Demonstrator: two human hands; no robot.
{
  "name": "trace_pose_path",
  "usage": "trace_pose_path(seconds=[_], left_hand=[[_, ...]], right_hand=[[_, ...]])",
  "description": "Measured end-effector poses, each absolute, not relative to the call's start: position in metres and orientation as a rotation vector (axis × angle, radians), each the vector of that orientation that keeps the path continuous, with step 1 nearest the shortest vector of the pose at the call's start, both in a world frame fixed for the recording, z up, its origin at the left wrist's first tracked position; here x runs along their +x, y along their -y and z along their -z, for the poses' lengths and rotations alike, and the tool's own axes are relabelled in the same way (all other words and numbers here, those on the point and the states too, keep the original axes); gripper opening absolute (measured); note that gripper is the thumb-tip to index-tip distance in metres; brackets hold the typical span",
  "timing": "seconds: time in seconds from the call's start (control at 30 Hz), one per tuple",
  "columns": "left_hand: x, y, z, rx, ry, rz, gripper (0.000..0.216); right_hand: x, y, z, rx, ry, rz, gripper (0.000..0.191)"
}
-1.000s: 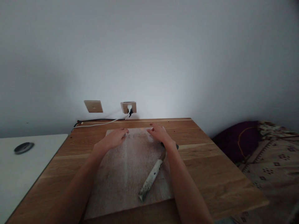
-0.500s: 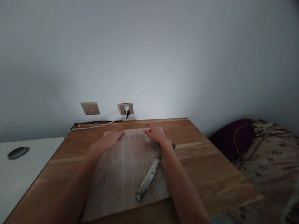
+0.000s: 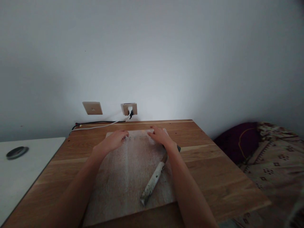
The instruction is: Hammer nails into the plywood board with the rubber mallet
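Note:
A pale wooden board [image 3: 125,180] lies flat on the wooden table, with a row of small, nail-like marks or pins [image 3: 140,137] along its far edge. My left hand [image 3: 117,139] rests at the far left part of the board, fingers curled together by the left end of that row; a tiny shiny bit shows at the fingertips, too small to name. Opposite it, my right hand [image 3: 159,135] is at the far right part, thumb and fingers apart, holding nothing visible. A hammer [image 3: 154,178] with a worn white-wrapped handle lies slanted on the board, partly hidden under my right forearm.
The wooden table [image 3: 204,171] stands against a white wall. White and black cables [image 3: 99,127] run along its back left edge to a wall socket [image 3: 133,109]. On the left, a white surface [image 3: 30,177] carries a dark round object [image 3: 17,152]. Patterned fabric [image 3: 273,164] lies at right.
The view has shifted slightly. Both hands stay in nearly the same places over the board's far edge, and the hammer lies where it was.

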State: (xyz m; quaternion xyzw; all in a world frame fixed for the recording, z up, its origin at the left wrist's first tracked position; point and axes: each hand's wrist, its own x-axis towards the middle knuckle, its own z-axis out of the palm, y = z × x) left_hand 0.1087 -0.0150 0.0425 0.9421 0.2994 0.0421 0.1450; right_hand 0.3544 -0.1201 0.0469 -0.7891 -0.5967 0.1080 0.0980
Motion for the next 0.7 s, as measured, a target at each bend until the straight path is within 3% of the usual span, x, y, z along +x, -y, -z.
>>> trace_pose_path(seconds=[0.7], left_hand=[[0.116,0.021,-0.042,2.715,-0.978,-0.178,0.009]], right_hand=[[0.344,0.12,-0.044,-2.412,1.887,-0.191,0.04]])
